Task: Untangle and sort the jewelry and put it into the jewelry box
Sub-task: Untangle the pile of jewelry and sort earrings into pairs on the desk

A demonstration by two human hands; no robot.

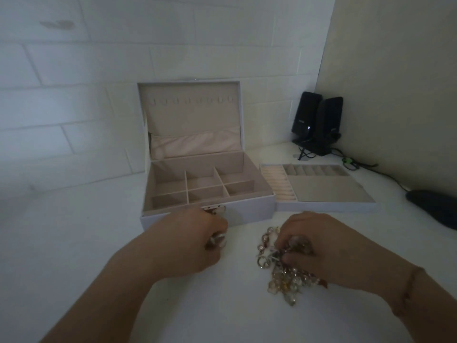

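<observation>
Right hand (319, 246) pinches jewelry tangle (284, 273); left hand (197, 241) grips pearly piece (218, 240).

Two bare forearms, no sleeves in view; thin reddish-brown bracelet (409, 284) round the right wrist; left hand (190, 241) and right hand (321, 246) without gloves; rings too dim to tell.

Dim, bluish light throughout; soft shadows. Wide-angle bending showed on wall (74, 70) lines near edges. Slight blur, grain; no glare.
</observation>
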